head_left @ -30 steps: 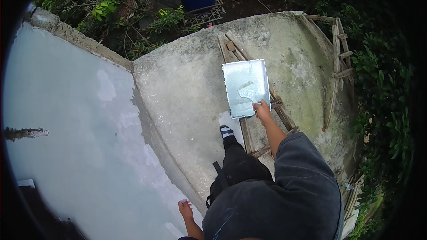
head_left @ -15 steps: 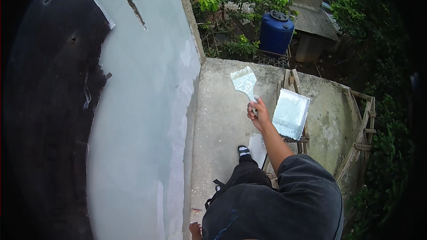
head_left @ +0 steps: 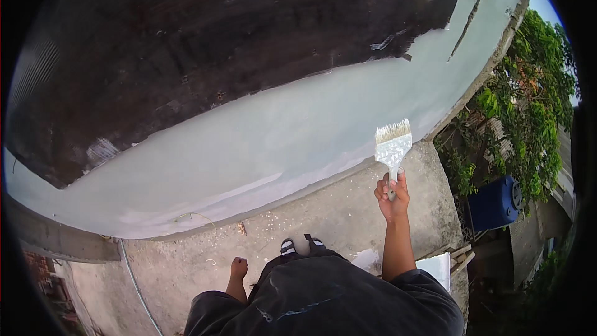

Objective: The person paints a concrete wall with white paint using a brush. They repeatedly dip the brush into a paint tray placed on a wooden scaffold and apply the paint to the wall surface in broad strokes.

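My right hand (head_left: 398, 202) grips the handle of a wide flat paintbrush (head_left: 393, 150), its pale bristles pointing up and whitish paint smeared over its body. Behind the brush stands a wall (head_left: 292, 124) coated in pale blue-grey paint with whiter streaks along its lower part; the bristles look apart from it, though depth is hard to judge. Lower down, my left hand (head_left: 239, 267) hangs by my side with its fingers curled and nothing seen in it. A white paint tray (head_left: 437, 269) shows beside my right sleeve, partly hidden by it.
Dark sheeting (head_left: 217, 37) covers the upper wall. The concrete ledge (head_left: 329, 211) underfoot has white specks and drops off at the right, beyond which are a blue water tank (head_left: 495, 203) and trees (head_left: 528, 87). A thin hose (head_left: 138, 289) lies at left, wooden slats (head_left: 461, 258) by the tray.
My view has swung left toward the wall, so the tray and tank now sit lower and farther right. My left hand has come into sight. The brush remains in my right hand.
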Action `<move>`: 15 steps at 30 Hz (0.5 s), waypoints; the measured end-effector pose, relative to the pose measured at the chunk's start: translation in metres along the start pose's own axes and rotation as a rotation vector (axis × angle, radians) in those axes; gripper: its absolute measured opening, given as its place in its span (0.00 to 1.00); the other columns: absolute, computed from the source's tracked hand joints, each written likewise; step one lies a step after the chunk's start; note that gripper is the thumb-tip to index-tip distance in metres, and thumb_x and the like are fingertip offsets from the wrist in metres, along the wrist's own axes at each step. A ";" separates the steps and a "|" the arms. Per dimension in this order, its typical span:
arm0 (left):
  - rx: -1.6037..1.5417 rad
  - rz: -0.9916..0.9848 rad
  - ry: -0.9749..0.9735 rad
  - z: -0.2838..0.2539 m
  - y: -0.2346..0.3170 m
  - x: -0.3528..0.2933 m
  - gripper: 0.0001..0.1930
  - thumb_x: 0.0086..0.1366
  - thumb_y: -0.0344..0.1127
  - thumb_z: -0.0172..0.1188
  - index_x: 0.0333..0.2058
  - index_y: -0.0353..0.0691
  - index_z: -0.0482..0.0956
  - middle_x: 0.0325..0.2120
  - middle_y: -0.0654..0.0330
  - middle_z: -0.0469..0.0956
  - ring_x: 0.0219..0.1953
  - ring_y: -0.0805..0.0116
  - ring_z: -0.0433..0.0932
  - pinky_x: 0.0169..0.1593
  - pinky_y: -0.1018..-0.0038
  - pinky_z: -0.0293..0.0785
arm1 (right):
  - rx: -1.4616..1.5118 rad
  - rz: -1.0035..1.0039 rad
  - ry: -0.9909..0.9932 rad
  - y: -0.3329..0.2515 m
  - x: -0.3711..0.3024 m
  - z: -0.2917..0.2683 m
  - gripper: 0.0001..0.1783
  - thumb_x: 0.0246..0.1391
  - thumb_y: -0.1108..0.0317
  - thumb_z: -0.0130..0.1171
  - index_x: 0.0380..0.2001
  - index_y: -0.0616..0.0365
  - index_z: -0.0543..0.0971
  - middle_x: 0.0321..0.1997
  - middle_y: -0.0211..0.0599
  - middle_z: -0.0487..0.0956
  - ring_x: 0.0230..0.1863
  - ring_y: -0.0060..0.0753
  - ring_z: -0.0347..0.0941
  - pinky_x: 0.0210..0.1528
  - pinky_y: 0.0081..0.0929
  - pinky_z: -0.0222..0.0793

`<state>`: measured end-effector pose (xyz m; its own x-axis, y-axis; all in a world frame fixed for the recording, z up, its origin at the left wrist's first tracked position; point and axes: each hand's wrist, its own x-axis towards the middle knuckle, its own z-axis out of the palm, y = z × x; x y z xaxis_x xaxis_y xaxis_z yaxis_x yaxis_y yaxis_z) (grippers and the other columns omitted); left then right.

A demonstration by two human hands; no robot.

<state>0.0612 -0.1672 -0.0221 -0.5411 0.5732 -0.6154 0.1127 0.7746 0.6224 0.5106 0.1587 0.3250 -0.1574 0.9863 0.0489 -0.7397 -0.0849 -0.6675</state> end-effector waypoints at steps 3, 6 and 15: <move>0.074 0.017 0.237 0.011 -0.039 -0.011 0.11 0.59 0.38 0.54 0.32 0.35 0.75 0.22 0.56 0.78 0.22 0.67 0.76 0.25 0.70 0.72 | 0.072 0.166 -0.105 0.030 0.016 0.024 0.18 0.49 0.72 0.55 0.46 0.49 0.68 0.23 0.31 0.68 0.18 0.22 0.59 0.20 0.19 0.53; -0.006 -0.054 0.333 0.024 -0.028 -0.060 0.12 0.57 0.39 0.55 0.31 0.33 0.76 0.26 0.52 0.81 0.32 0.60 0.79 0.39 0.66 0.74 | 0.096 0.342 -0.287 0.053 0.027 0.041 0.20 0.48 0.71 0.55 0.46 0.48 0.68 0.23 0.31 0.68 0.18 0.23 0.58 0.20 0.20 0.52; 0.003 -0.411 0.436 0.047 -0.118 -0.180 0.16 0.57 0.41 0.51 0.35 0.31 0.77 0.27 0.44 0.80 0.30 0.52 0.80 0.34 0.60 0.75 | 0.013 0.595 -0.511 0.131 0.025 0.095 0.18 0.51 0.70 0.53 0.47 0.45 0.70 0.21 0.33 0.65 0.17 0.24 0.56 0.19 0.20 0.50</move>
<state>0.1841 -0.3493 -0.0075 -0.8329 0.0642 -0.5496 -0.1762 0.9108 0.3733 0.3479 0.1585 0.3090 -0.8092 0.5871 0.0233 -0.4431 -0.5837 -0.6804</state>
